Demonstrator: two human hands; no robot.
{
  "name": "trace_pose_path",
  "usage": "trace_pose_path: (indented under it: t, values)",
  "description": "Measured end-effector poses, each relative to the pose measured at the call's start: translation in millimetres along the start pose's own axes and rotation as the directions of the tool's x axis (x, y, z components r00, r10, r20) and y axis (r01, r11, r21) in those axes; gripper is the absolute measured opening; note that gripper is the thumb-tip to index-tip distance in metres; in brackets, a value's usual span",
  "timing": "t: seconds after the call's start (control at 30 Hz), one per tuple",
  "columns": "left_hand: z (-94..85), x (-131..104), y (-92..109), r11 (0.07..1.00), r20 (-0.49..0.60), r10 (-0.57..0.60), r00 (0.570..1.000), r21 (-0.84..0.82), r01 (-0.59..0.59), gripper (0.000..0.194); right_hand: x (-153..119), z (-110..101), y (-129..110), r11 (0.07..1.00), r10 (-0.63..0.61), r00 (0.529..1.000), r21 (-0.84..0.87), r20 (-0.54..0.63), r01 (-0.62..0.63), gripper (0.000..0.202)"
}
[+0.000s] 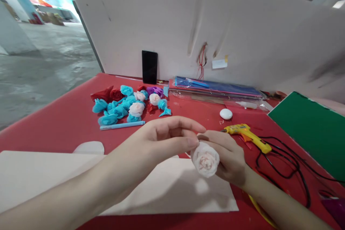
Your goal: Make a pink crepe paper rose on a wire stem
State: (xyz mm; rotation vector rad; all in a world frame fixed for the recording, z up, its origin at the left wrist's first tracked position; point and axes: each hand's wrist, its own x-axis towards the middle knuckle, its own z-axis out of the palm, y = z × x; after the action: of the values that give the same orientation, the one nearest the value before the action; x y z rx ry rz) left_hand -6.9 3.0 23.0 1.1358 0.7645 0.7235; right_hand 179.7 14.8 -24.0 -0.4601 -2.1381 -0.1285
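A pale pinkish-white paper rose (206, 160) faces me above the white sheets. My right hand (229, 151) grips it from behind, fingers curled around its hidden base. At the upper left edge of the bloom, my left hand (164, 138) is closed with the thumb tip against a petal. Its index finger arches over towards the right hand, and its other fingertips are partly hidden. Beneath both hands lie the large white paper sheets (167, 190) on the red tabletop (64, 115).
Blue, red, white and purple paper flowers (118, 109) are piled at back left, with a light-blue pen (122, 125) before them. A yellow glue gun (248, 134) with black cable, a white oval object (225, 114) and a green board (312, 136) are right. A phone (150, 67) leans against the panel.
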Motion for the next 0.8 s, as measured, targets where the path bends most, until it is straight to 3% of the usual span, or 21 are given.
trace_pose_path:
  t: [0.3,0.7,0.8]
  values:
    - [1.3,-1.0,3.3,0.999,-0.053,0.022,0.998,-0.045,-0.025,0.012,-2.6,-1.7,-1.3,1.000,0.006,1.000,-0.021,0.006,-0.005,0.014]
    - [2.3,-2.1,-1.8,0.990,-0.025,0.101,0.995,-0.100,-0.103,0.014,-1.9,-3.2,-1.9,0.999,0.000,1.000,-0.039,0.007,0.000,0.015]
    - [0.8,0.2,-4.6,0.983,0.013,0.114,0.993,-0.147,-0.111,0.023,-2.5,-2.3,-0.8,0.999,-0.029,1.000,-0.044,0.002,0.029,0.013]
